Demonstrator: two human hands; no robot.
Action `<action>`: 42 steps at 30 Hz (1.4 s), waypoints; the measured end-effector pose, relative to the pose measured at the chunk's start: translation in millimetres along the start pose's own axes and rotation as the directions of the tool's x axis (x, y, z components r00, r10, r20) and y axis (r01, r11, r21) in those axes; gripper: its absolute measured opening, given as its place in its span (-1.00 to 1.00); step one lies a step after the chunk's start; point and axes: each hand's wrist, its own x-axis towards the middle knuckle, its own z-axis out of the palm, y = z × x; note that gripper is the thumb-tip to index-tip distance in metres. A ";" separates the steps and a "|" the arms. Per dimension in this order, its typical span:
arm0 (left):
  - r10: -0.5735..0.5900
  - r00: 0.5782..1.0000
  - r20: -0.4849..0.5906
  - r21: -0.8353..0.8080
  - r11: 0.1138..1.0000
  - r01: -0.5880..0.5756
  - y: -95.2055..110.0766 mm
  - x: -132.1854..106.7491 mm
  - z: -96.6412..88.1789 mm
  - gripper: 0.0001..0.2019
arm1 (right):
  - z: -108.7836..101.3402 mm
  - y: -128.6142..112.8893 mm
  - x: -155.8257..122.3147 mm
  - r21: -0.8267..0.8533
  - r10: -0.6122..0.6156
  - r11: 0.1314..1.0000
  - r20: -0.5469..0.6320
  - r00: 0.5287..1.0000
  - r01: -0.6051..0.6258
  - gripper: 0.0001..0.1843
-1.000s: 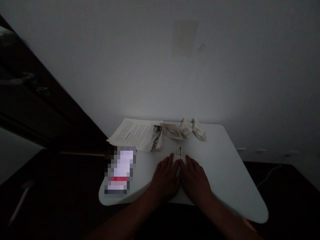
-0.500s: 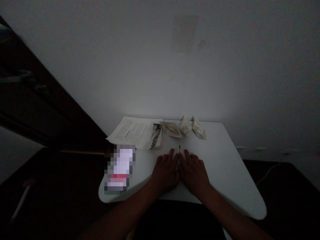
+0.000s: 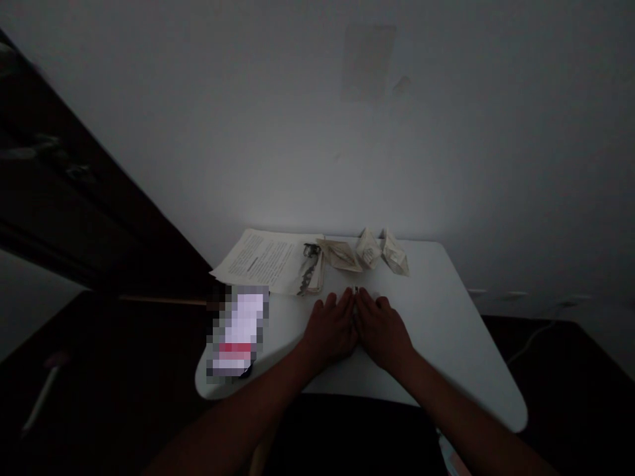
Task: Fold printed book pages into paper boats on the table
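Observation:
A small piece of folded printed paper [image 3: 356, 291] lies at the middle of the table, mostly hidden under my fingers. My left hand [image 3: 330, 330] grips its left side, fingers together and pointing away from me. On the other side my right hand [image 3: 381, 330] holds the paper in the same way, its fingertips almost meeting the left ones. Both thumbs are tucked low between the hands and hard to make out. Beyond them stand folded paper boats: a flatter one [image 3: 340, 255], a middle one [image 3: 368, 248] and a right one [image 3: 395, 254].
A book or stack of printed pages [image 3: 262, 260] lies at the back left of the white table [image 3: 446, 344]. In front of it is a phone [image 3: 241, 330], blurred by pixels. The wall [image 3: 297, 132] rises behind the table, and a dark door [image 3: 74, 172] is at left.
My fingers have drawn closer together over the folded paper and cover more of it. The boats, pages and phone stay in place.

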 end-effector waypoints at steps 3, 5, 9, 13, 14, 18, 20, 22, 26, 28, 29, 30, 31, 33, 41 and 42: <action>0.001 1.000 0.011 -0.003 1.000 -0.001 -2.0 5.0 1.6 -0.41 | -2.4 1.3 4.6 -0.017 -0.010 1.000 0.018 1.000 0.011 -0.56; 0.006 1.000 0.026 -0.004 1.000 -0.006 -3.9 7.7 3.0 -0.40 | -3.1 1.8 7.3 -0.020 0.006 1.000 0.022 1.000 -0.005 -0.56; 0.012 0.999 0.047 -0.007 1.000 -0.012 -8.1 11.5 4.3 -0.39 | -4.7 1.6 11.2 -0.014 0.038 0.999 0.021 0.999 -0.038 -0.56; 0.040 0.997 0.065 -0.023 0.999 -0.038 -12.3 15.7 1.7 -0.40 | -8.9 0.9 15.0 0.005 0.087 0.996 0.055 0.995 -0.088 -0.58; 0.045 0.997 0.068 -0.026 0.999 -0.043 -13.1 16.6 0.9 -0.40 | -9.6 0.9 16.0 0.013 0.100 0.995 0.063 0.993 -0.101 -0.58; 0.053 0.997 0.064 -0.042 0.998 -0.050 -14.3 18.6 -1.0 -0.41 | -9.1 1.2 19.0 0.022 0.119 0.992 0.092 0.989 -0.122 -0.56; 0.054 0.997 0.062 -0.044 0.998 -0.051 -14.2 19.0 -0.6 -0.41 | -8.0 1.1 20.3 0.009 0.126 0.992 0.106 0.986 -0.127 -0.56; 0.062 0.996 0.066 -0.044 0.997 -0.059 -14.1 19.6 0.2 -0.40 | -7.8 1.1 21.7 0.002 0.118 0.993 0.112 0.987 -0.119 -0.57; 0.074 0.995 0.073 -0.053 0.996 -0.070 -15.6 20.4 -0.3 -0.40 | -10.1 5.5 23.9 0.064 0.113 0.991 0.124 0.986 -0.122 -0.57; 0.067 0.996 0.062 -0.070 0.996 -0.062 -17.8 18.1 -2.3 -0.40 | -12.1 11.1 23.7 0.124 0.095 0.986 0.152 0.984 -0.115 -0.55; 0.061 0.997 0.052 -0.085 0.995 -0.057 -19.2 15.8 -3.6 -0.41 | -13.2 14.5 23.0 0.153 0.078 0.983 0.165 0.983 -0.104 -0.54; 0.044 0.999 0.030 -0.100 0.994 -0.041 -20.7 12.8 -4.8 -0.43 | -14.2 18.0 22.2 0.173 0.066 0.980 0.172 0.983 -0.097 -0.53; 0.027 1.000 0.008 -0.112 0.993 -0.026 -22.4 9.2 -5.9 -0.45 | -15.1 21.3 21.4 0.183 0.059 0.979 0.173 0.983 -0.091 -0.51; -0.042 0.998 -0.043 -0.117 0.992 0.037 -25.5 1.5 -7.0 -0.54 | -16.6 26.8 20.4 0.181 0.062 0.979 0.155 0.986 -0.090 -0.47; -0.261 0.963 -0.072 -0.204 0.949 0.242 -31.3 -11.8 -2.1 -0.59 | -12.5 34.2 31.8 0.318 0.102 0.933 0.221 0.970 -0.170 -0.25; -0.281 0.959 -0.040 -0.227 0.937 0.265 -32.7 -10.6 -2.4 -0.57 | -12.1 35.4 33.4 0.354 0.112 0.915 0.238 0.965 -0.193 -0.26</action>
